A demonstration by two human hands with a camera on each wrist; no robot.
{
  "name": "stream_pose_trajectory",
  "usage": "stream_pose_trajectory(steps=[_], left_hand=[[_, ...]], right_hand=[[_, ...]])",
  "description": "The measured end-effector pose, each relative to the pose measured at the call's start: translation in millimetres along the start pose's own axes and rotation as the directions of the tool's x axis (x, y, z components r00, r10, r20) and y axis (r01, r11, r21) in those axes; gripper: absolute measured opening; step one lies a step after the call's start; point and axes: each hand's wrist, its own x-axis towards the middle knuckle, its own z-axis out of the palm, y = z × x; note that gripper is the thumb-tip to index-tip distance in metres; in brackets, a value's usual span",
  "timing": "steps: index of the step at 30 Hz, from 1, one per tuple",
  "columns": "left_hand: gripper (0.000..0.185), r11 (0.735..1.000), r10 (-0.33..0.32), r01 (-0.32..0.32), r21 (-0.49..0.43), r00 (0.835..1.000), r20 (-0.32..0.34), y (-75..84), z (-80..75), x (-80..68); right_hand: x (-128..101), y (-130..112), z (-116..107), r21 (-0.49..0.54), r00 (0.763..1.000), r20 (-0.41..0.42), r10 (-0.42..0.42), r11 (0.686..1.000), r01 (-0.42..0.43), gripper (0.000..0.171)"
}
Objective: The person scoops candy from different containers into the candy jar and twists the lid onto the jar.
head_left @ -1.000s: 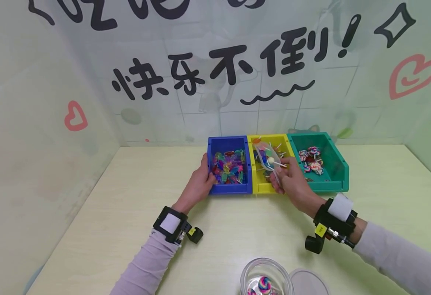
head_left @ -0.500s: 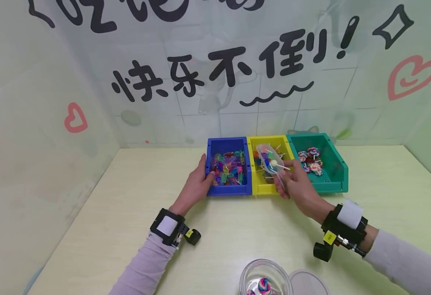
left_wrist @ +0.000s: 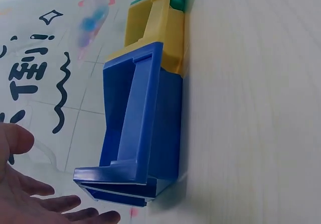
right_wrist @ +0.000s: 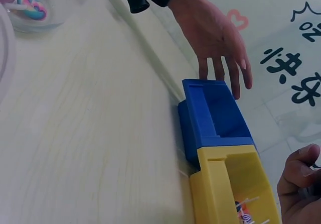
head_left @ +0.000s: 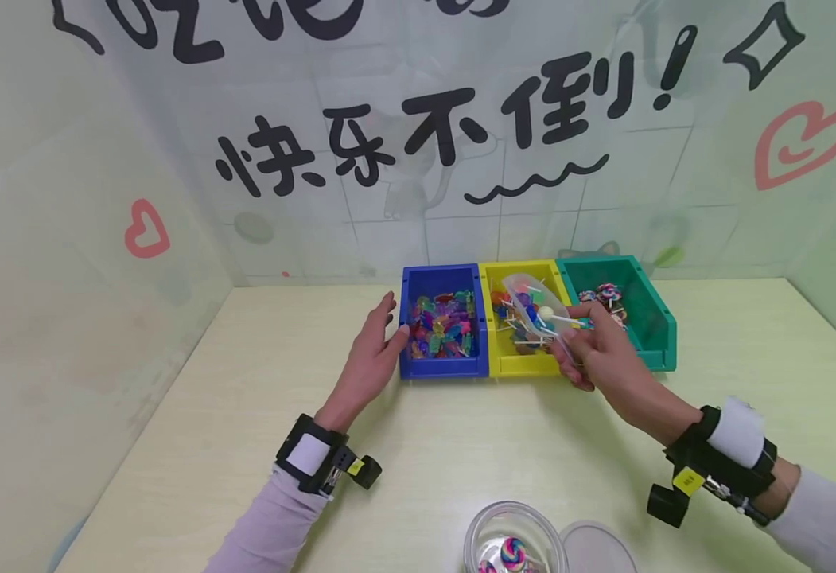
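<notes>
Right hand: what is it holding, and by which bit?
The right hand pinches a clear plastic scoop by its handle end, above the yellow plastic bin. A small lollipop lies in the scoop.

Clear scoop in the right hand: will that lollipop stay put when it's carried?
Probably not if tilted: the clear scoop looks smooth and open-fronted, and the lollipop has a round head, so it may roll. The right hand grips only its handle end.

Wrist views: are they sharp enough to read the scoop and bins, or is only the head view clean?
Head view: evenly lit, sharp; the clear scoop in the right hand reads well, wall lettering bends from wide-angle distortion. Left wrist view: blue bin crisp, scoop blurred, left hand cut by the edge. Right wrist view: bins sharp, scoop not shown.
</notes>
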Motion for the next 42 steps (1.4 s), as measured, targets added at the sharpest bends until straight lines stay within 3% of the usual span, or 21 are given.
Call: stream_pose_trajectory(steps=[6, 10, 19, 25, 31, 35, 39, 42], left_hand=[[0.055, 0.999, 0.037, -0.036, 0.025, 0.998, -0.053, 8.2, -4.7, -12.6], [0.054, 0.996, 0.085, -0.085, 0.012, 0.995, -0.053, 17.7, -7.3, -21.0], [0.052, 0.985, 0.162, -0.162, -0.055, 0.987, -0.015, 42.5, -4.2, -40.3], [0.051, 0.97, 0.213, -0.202, -0.137, 0.975, 0.071, 54.7, -1.6, -56.5], [0.053, 0.937, 0.185, -0.111, -0.33, 0.962, 0.201, 71.5, -1.9, -78.9], [0.053, 0.92, 0.137, -0.014, -0.392, 0.948, 0.286, 71.3, 3.1, -92.4], [0.052, 0.895, 0.144, 0.04, -0.445, 0.917, 0.372, 62.4, 12.6, -103.0], [0.054, 0.856, 0.206, 0.06, -0.514, 0.872, 0.444, 56.1, 19.1, -110.1]], right_hand=[[-17, -15, -9, -0.069, 0.998, 0.037, -0.052, 0.996, 0.054, 0.037], [-28, -27, -14, -0.088, 0.993, 0.085, -0.083, 0.992, 0.091, 0.037], [-58, -45, -21, -0.102, 0.988, 0.14, -0.064, 0.992, 0.078, 0.037], [-80, -53, -27, -0.116, 0.978, 0.202, -0.046, 0.991, 0.071, 0.036], [-99, -60, -34, -0.134, 0.97, 0.244, -0.012, 0.99, 0.046, 0.032], [-110, -58, -38, -0.124, 0.95, 0.311, 0.015, 0.992, 0.025, 0.029], [-118, -51, -40, -0.066, 0.904, 0.419, 0.091, 0.995, -0.069, 0.029], [-120, -44, -40, 0.01, 0.85, 0.503, 0.155, 0.983, -0.185, 0.032]])
